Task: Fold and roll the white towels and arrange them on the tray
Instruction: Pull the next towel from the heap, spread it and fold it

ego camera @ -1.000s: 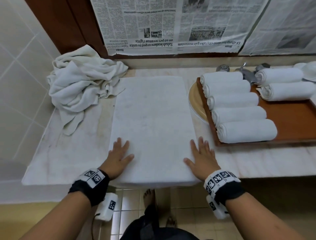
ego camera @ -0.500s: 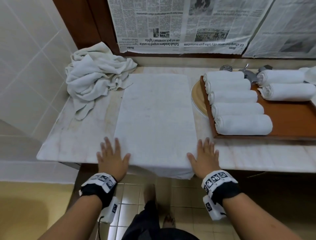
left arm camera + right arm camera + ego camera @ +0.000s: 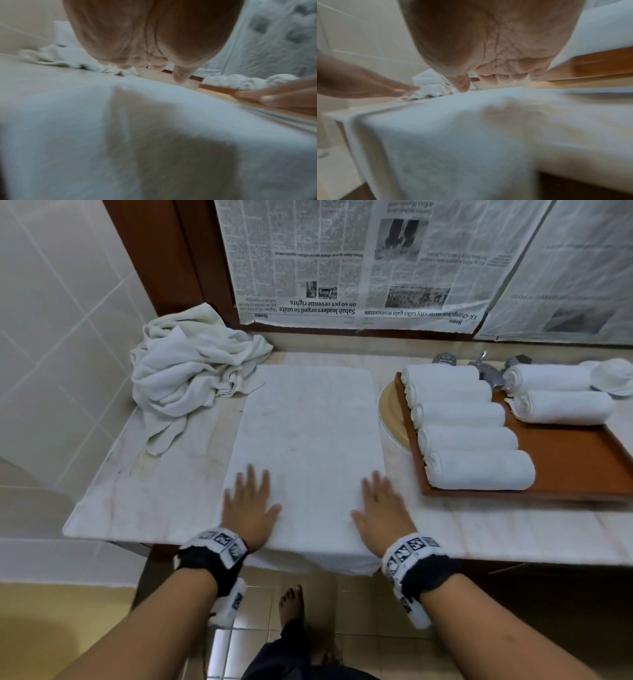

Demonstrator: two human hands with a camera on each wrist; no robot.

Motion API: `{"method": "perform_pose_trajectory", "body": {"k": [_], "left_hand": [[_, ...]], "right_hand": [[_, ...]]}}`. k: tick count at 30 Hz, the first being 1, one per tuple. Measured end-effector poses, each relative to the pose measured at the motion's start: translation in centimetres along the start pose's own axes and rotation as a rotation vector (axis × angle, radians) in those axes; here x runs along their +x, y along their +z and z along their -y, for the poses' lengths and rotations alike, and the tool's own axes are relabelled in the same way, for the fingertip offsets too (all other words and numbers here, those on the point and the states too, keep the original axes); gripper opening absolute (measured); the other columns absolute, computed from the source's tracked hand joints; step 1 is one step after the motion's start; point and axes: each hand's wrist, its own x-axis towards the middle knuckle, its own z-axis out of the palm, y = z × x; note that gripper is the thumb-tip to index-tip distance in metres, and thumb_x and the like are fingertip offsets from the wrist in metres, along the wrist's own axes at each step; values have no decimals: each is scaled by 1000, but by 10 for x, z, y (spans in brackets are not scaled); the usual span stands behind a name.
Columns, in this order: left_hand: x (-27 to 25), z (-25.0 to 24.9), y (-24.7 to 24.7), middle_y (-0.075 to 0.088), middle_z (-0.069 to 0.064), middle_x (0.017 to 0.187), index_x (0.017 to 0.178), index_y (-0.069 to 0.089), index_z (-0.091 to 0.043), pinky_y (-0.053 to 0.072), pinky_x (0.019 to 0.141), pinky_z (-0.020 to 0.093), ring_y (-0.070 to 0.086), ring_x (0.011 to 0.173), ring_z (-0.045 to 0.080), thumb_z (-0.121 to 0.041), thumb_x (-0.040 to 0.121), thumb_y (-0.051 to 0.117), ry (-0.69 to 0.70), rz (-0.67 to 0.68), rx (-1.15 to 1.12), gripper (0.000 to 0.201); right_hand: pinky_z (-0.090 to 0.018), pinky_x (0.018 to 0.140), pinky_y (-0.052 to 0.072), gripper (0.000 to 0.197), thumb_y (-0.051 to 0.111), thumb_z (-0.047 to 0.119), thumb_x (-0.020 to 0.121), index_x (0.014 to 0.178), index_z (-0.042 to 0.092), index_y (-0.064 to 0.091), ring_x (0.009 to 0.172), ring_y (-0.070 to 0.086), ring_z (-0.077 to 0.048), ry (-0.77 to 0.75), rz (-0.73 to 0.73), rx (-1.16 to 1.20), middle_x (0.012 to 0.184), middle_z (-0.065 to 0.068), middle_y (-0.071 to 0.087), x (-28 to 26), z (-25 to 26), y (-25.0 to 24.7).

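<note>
Towel (image 3: 308, 440), folded into a long rectangle, lies flat on the counter (image 3: 154, 501) with its near end draped over the front edge. Both hands rest palm-down on that near end, each grip spread wide with straight fingers, pinching nothing: the left hand (image 3: 248, 508) on the towel's left margin, the right hand (image 3: 383, 510) on its right margin. Set apart like this, they seem meant to flatten the cloth and keep its edges square, so a roll started from the near end would run even. In the wrist views the palms sit just over the cloth; whether they press firmly cannot be told.

Beyond the right hand, a wooden tray (image 3: 565, 474) carries five rolled towels (image 3: 479, 470) in a row along its left side and two more (image 3: 561, 405) at the far end, with bare wood between for further rolls. Beyond the left hand, at the far corner, a crumpled heap of towels (image 3: 185, 374) waits unfolded.
</note>
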Motion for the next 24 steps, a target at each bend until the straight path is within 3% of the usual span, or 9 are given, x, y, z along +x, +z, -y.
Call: {"method": "perform_pose_trajectory", "body": {"k": [2,4,7,11,14,17,19,22,24], "left_hand": [[7,-33,-6,-24,3,161,156,-9,-24,-3,120,49,-15,150,26,-47,104,29,166,32,-27,68],[17,-36,-4,-22,3,162,157,-4,-25,-2,120,48,-15,150,25,-46,105,29,206,154,-47,66],[33,17,0,-25,7,161,157,-9,-25,6,119,51,-13,150,30,-52,102,31,50,240,39,73],[39,72,-10,-26,16,159,157,-10,-22,9,120,50,-11,150,36,-56,99,34,-241,76,-18,80],[51,34,-14,-29,19,157,156,-9,-17,10,120,48,-12,149,38,-58,96,33,-69,10,-28,84],[65,-5,-15,-28,7,159,157,-6,-27,-1,119,47,-20,148,30,-60,96,30,227,153,-23,78],[80,7,-17,-28,-1,159,156,-7,-34,-4,119,48,-21,149,27,-68,93,29,258,258,36,80],[102,63,-28,-29,-1,159,153,-14,-38,1,118,52,-17,149,30,-83,75,14,-4,194,62,94],[112,85,-39,-28,7,160,155,-14,-31,2,120,53,-16,149,34,-80,86,22,-194,104,51,92]], "right_hand": [[-42,124,2,69,32,42,106,159,13,-3,152,-14,-26,-156,70,28,163,-8,-21,7,31,1],[-42,124,3,68,31,42,106,159,14,-2,152,-13,-24,-205,153,14,164,-5,-19,14,36,7],[-46,123,2,70,29,44,105,158,20,-9,152,-13,-22,-71,169,-37,162,0,-26,23,0,6],[-48,123,8,74,31,46,104,158,13,-7,153,-9,-29,178,62,32,164,-9,-19,42,-24,-11],[-44,123,5,73,37,40,104,159,16,-6,152,-13,-29,6,-7,79,164,-8,-20,59,23,-19],[-43,122,1,71,38,42,104,159,21,-1,152,-16,-26,-176,105,45,163,-4,-23,78,58,-10],[-46,122,1,72,36,47,104,159,25,-4,152,-15,-25,-121,158,18,162,-1,-25,92,44,-6],[-49,122,5,76,35,52,102,158,27,-10,152,-14,-27,92,115,30,162,-2,-27,109,-1,-20],[-48,123,8,77,38,47,102,158,21,-9,153,-10,-29,205,37,85,164,-8,-20,119,-14,-35]]}}
